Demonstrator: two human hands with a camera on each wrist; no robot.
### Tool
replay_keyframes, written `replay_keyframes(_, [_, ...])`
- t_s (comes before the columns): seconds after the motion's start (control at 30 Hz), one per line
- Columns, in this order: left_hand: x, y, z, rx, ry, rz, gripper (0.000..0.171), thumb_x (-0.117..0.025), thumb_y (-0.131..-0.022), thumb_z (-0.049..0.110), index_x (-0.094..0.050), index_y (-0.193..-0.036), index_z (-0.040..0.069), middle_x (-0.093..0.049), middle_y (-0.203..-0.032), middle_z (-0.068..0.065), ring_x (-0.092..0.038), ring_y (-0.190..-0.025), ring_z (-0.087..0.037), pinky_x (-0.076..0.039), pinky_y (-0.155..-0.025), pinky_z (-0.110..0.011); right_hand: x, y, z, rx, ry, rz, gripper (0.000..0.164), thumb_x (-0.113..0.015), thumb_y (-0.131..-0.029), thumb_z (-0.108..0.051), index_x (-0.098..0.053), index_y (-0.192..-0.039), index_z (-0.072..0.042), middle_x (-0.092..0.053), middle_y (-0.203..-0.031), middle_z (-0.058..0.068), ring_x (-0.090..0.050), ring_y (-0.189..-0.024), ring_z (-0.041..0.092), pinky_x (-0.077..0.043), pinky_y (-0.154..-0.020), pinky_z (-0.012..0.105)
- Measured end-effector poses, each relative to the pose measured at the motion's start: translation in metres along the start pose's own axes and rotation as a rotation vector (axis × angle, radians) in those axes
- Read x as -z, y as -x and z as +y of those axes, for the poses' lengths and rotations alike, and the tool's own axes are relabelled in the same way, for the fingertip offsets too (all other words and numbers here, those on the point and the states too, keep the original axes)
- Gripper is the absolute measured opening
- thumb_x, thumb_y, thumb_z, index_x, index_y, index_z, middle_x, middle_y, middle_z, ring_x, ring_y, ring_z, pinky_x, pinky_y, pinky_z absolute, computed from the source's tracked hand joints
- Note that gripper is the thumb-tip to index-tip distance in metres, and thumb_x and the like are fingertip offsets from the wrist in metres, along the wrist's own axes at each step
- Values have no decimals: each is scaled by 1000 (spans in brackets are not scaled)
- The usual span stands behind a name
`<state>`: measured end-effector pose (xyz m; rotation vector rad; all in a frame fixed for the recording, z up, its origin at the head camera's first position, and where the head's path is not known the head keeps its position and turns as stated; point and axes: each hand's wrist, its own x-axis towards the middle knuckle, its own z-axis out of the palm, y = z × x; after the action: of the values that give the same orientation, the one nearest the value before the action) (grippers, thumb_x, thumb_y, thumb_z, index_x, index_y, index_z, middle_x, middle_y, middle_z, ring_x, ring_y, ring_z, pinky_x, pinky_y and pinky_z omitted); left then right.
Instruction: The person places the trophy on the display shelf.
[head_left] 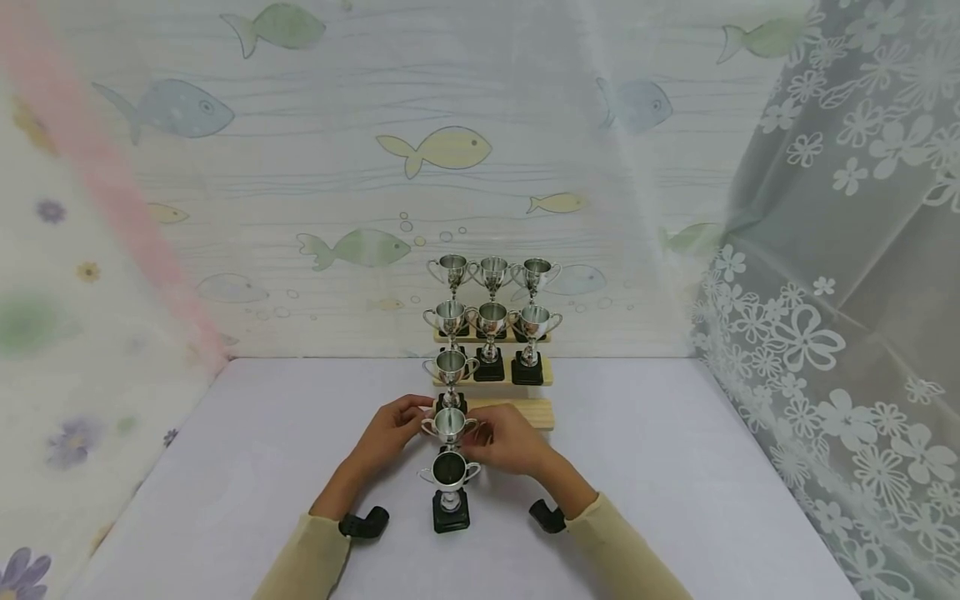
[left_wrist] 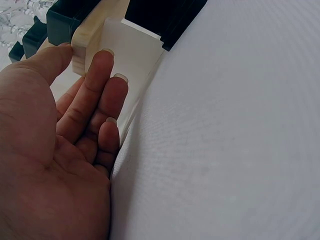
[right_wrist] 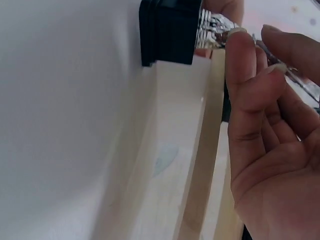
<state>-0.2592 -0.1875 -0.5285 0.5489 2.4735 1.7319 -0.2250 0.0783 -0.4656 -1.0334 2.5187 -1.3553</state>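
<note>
My right hand (head_left: 504,437) pinches a small silver trophy cup (head_left: 450,427) with a black base (right_wrist: 170,32), just in front of the lowest wooden shelf (head_left: 517,414). In the right wrist view its fingertips are at the metal stem (right_wrist: 215,30). Beside the shelf's left end is my left hand (head_left: 396,429); in the left wrist view its thumb touches the shelf corner and the other fingers are loosely bent. Another trophy (head_left: 452,367) stands at the left on that shelf. Nearest to me, a further trophy (head_left: 450,472) stands upright on the table, partly hiding the held one.
Behind rise a middle shelf (head_left: 491,383) and a top shelf (head_left: 495,338), each bearing three trophies in a row. The table (head_left: 637,483) has a white cloth. A fish-patterned curtain (head_left: 525,100) hangs behind, with a floral sheer curtain (head_left: 847,333) on the right.
</note>
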Motion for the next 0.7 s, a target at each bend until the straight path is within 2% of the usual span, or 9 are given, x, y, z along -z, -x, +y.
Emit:
replay_keyframes(0.37, [-1, 0, 1, -1, -30, 16, 28, -61, -108, 9, -66, -135, 7, -73, -91, -3, -65, -85, -13, -46, -80, -25, -13, -1, 2, -66, 26, 24, 10, -81, -91, -4, -76, -99, -8, -74, -88, -3, -64, -78, 4, -55, -73, 25])
replay_keyframes(0.53, [0, 0, 0, 4, -32, 13, 29, -61, -107, 8, -67, -135, 7, -73, -90, -2, -66, -86, -15, -47, -80, -26, -14, -1, 2, -57, 25, 39, 12, -81, -92, -6, -77, -102, -10, -75, -92, -2, -66, -80, 4, -56, -74, 25])
replay_keyframes(0.7, [1, 0, -1, 5, -37, 7, 30, -60, -107, 8, -66, -136, 6, -73, -91, -1, -66, -87, -15, -47, -80, -26, -13, 0, 1, -36, 21, 54, 12, -82, -91, -6, -75, -99, -10, -74, -92, -2, -65, -79, 4, -55, -73, 25])
